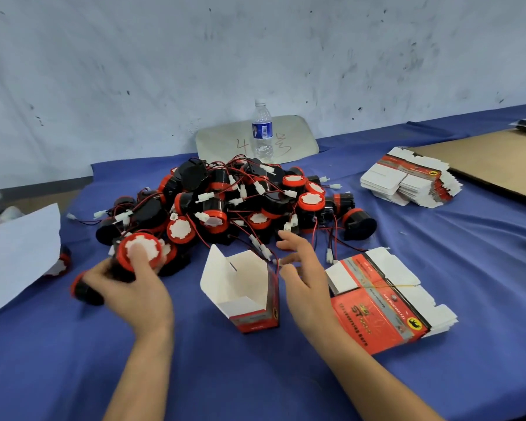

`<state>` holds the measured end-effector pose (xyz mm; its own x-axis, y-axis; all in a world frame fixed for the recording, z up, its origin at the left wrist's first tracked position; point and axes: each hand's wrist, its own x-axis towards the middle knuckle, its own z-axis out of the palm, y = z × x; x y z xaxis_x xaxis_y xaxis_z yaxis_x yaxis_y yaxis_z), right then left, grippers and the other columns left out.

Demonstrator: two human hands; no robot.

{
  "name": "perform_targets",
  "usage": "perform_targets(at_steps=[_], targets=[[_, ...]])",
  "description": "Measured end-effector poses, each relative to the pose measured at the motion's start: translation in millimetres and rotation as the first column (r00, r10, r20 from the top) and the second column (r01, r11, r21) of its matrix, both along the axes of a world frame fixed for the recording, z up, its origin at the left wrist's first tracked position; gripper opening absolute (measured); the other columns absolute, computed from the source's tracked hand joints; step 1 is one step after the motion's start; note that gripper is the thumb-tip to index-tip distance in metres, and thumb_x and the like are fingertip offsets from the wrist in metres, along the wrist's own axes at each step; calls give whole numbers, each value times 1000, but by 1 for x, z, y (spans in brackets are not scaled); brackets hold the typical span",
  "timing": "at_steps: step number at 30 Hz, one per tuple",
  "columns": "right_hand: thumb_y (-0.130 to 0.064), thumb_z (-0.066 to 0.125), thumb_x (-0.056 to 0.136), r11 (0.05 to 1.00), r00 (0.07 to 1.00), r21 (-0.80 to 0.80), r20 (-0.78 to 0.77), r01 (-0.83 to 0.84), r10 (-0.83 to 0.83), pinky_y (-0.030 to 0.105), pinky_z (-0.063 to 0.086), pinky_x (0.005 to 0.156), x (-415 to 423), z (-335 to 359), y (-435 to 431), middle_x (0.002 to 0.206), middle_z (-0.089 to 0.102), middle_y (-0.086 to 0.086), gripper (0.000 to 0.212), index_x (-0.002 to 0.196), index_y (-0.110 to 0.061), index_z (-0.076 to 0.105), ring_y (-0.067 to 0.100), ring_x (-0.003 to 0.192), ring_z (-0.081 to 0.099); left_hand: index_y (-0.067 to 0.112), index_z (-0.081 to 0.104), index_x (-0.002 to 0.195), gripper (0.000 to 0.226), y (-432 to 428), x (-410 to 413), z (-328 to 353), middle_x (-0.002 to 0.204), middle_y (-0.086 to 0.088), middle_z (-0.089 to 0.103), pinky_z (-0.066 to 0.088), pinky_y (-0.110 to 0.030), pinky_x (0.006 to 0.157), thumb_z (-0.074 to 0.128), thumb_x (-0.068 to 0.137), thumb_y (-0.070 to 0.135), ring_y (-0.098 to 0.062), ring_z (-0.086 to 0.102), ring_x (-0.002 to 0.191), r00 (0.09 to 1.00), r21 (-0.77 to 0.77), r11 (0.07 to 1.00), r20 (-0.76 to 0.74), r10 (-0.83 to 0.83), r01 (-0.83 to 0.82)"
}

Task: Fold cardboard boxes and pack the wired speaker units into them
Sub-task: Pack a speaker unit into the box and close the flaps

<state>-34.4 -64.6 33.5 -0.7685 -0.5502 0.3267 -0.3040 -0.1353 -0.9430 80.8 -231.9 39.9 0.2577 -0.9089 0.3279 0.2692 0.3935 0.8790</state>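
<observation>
A folded red and white cardboard box point(242, 294) stands upright in the middle of the blue table, its top flaps open. My left hand point(134, 287) grips a black and red speaker unit point(140, 253) to the left of the box, thumb on its white face. My right hand point(301, 268) hovers just right of the box with fingers spread, near a red wire and white connector point(266, 252). Behind both lies a pile of wired speaker units point(231, 199). A bundle of flat box blanks point(383, 302), bound with a rubber band, lies under my right wrist's side.
A second stack of flat blanks point(407, 180) sits at the far right, beside a brown cardboard sheet point(486, 162). A water bottle point(261, 132) stands behind the pile against a pale board. A white sheet point(16, 256) covers things at the left edge. Another speaker point(85, 291) lies by my left hand.
</observation>
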Motion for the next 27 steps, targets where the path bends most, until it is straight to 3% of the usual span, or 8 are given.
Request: perform_targets(at_steps=[5,9,12,15,18,21,23,27], targets=[[-27,45,85,991,998,-118,-20,-66,64,15,44,85,2,3,2,96,69,-12,35,117,-37,54,2,97,61,35,37,101,24,52,-15,12,101,19,46,41,-10,78,53,84,38,9,50,87,981,-353,919,139,-135,176],[-41,43,93,959,981,-205,-35,-194,191,19,42,96,4,5,3,98,73,-4,41,133,-39,45,9,108,62,26,39,115,39,83,-20,8,120,29,47,47,-9,74,60,86,42,1,59,99,876,-530,707,382,-295,469],[-44,41,94,943,971,-240,16,-229,240,23,42,98,1,7,4,104,72,-3,43,137,-39,43,10,108,63,19,41,120,46,89,-22,6,126,33,44,44,-7,82,54,91,53,8,54,107,833,-616,578,499,-240,535],[-27,36,99,905,940,-265,-18,-332,340,16,40,97,0,9,5,126,62,-12,41,140,-28,42,6,121,54,30,41,124,48,86,-26,2,129,28,46,51,-39,91,53,89,60,-9,54,115,780,-589,537,574,-247,604],[-20,37,97,892,941,-313,-23,-327,337,14,43,90,-1,10,6,119,64,-14,35,127,-17,54,4,111,58,35,39,130,50,82,-28,-1,129,30,43,45,-62,89,51,88,60,-2,43,125,761,-598,528,630,-155,603],[-17,47,92,923,981,-338,-2,-183,194,23,48,87,-3,9,5,105,69,-1,20,102,-13,63,14,104,63,28,37,140,63,79,-31,-6,141,22,38,37,-47,106,55,87,59,-10,36,135,724,-504,611,669,-170,610],[-12,50,93,936,993,-332,-10,-117,120,17,48,82,-3,9,5,104,70,-4,13,97,-13,63,10,100,65,29,32,145,73,79,-33,-12,149,8,36,35,-37,111,63,83,52,-14,32,140,718,-377,689,627,-302,619],[-7,60,93,981,994,-189,-84,49,-66,13,47,70,-6,6,6,85,68,-12,14,89,-21,62,2,79,64,56,25,139,71,83,-36,-15,151,10,35,37,-12,101,66,83,40,0,34,137,715,-193,719,436,-547,668]])
